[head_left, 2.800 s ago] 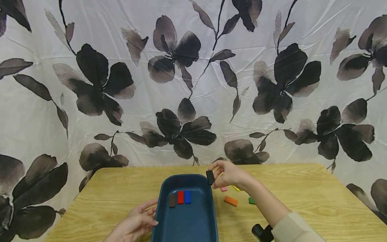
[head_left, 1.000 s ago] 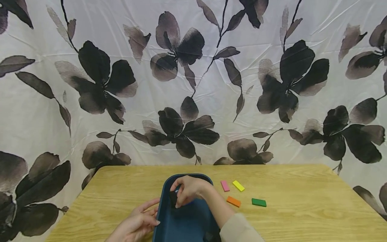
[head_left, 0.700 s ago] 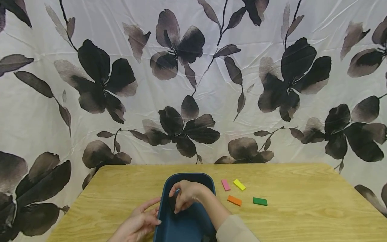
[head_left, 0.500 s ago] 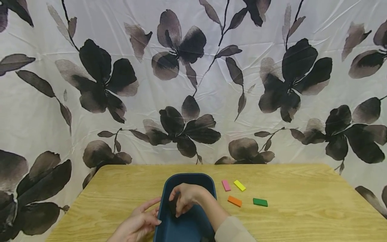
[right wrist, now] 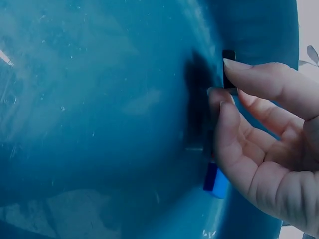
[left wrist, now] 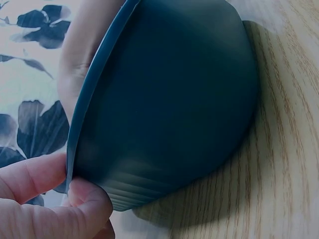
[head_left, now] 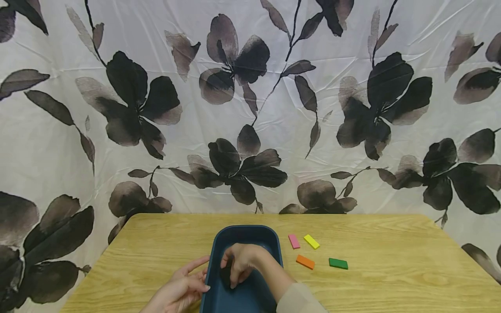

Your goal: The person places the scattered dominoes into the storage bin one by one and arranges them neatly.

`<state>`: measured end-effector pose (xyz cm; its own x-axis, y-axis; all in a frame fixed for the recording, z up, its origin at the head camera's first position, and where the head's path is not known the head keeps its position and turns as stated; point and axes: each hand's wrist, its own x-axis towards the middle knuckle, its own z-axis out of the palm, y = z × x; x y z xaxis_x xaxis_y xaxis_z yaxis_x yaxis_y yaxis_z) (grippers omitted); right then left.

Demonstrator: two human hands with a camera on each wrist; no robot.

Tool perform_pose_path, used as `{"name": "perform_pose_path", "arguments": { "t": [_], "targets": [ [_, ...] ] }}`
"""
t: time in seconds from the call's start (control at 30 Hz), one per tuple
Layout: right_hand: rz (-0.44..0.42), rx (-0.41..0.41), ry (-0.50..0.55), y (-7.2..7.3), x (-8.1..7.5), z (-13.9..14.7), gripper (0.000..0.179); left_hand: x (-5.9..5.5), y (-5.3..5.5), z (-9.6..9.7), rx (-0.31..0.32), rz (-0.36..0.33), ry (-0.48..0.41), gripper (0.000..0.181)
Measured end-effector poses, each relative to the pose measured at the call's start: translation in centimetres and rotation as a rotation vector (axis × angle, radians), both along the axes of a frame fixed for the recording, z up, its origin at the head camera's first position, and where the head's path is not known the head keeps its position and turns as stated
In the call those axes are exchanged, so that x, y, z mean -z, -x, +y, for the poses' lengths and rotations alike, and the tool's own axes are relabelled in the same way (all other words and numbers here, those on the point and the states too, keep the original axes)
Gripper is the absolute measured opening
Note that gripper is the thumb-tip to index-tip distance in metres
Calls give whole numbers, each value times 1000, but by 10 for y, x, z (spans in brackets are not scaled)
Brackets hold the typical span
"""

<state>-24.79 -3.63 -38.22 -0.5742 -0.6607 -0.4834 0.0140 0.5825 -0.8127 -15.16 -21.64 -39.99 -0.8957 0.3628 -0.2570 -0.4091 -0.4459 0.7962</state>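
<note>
My left hand pinches the left rim of a deep blue plastic tray; in the left wrist view, thumb and fingers meet at the rim. Inside the tray, my right hand holds a small black rectangular block between thumb and fingertips, low near the tray's wall. Beside those fingers, a blue block lies on the tray's bottom, partly covered by the hand. In the head view, the right hand hides the far part of the tray's floor.
To the right of the tray, pink, yellow, orange and green blocks lie on the wooden table. A floral cloth hangs behind the table.
My right hand has carried the black block from above the tray's right rim leftward and down into the tray, then slightly nearer. It covers the brown, red and blue blocks seen earlier. The left hand stays.
</note>
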Motion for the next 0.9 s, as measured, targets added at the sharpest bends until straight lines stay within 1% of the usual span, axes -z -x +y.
{"name": "perform_pose_path", "arguments": {
  "t": [0.2, 0.33, 0.4, 0.67, 0.77, 0.9],
  "targets": [
    [3, -5, -8, -1, -1, 0, 35, 2, 0, 0, -2, 10, 8, 86],
    [14, -19, -9, 0, -3, -1, 36, 1, 1, 0, -15, 25, 36, 86],
    [9, -21, -9, 0, -3, -1, 36, 0, 1, 0, -16, 22, 43, 86],
    [3, -44, -28, 2, 1, 1, 37, -2, 0, 5, -22, 8, 39, 85],
    [-5, -58, -32, 1, 1, 0, 37, -1, -1, 3, -14, 17, 37, 83],
    [-3, -70, -31, 0, 1, -2, 37, 0, -2, 1, -20, 15, 31, 82]
  ]
}}
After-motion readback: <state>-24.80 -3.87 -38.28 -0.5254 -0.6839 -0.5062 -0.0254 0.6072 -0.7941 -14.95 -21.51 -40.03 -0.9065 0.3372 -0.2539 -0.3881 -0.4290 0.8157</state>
